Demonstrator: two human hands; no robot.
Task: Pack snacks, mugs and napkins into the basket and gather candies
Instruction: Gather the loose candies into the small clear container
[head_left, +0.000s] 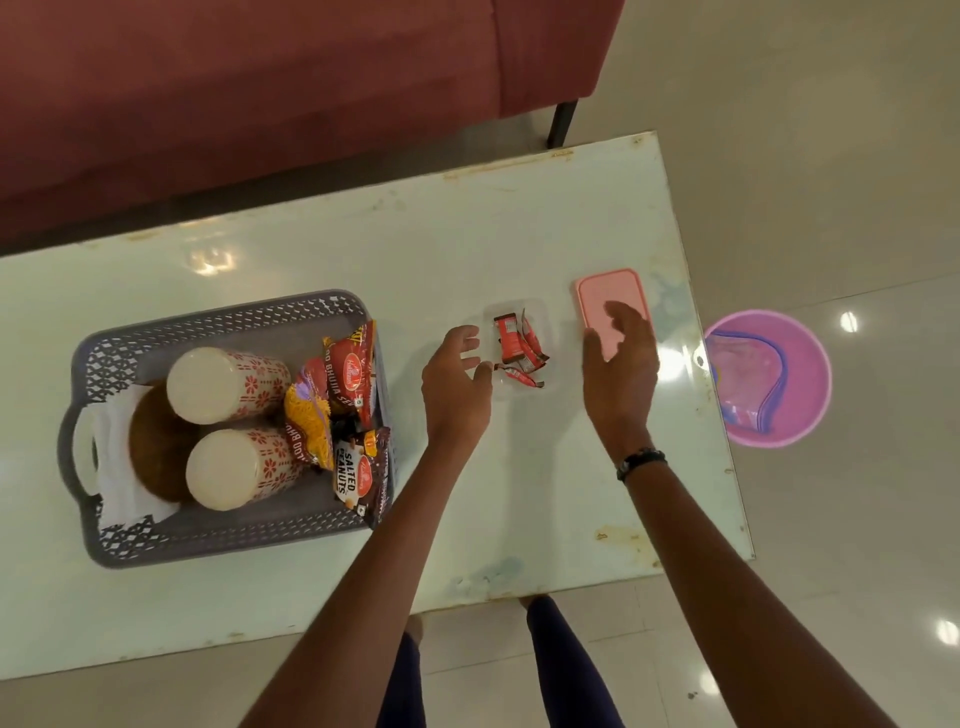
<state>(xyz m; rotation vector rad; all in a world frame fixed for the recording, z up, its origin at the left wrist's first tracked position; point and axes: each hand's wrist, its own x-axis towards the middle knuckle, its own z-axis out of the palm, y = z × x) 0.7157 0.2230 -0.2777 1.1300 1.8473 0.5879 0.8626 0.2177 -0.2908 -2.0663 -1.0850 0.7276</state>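
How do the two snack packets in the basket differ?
The salted peanuts packet is dark brown and sits nearest the person; the bhujia packet is red and lies farther away. Both lean against the right wall of the grey basket, beside the mugs.

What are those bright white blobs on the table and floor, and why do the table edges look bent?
Head view: the blobs are ceiling lights mirrored in the glossy table and floor tiles; the wide-angle lens bows the straight edges; the right hand over the pink lid looks slightly motion-blurred.
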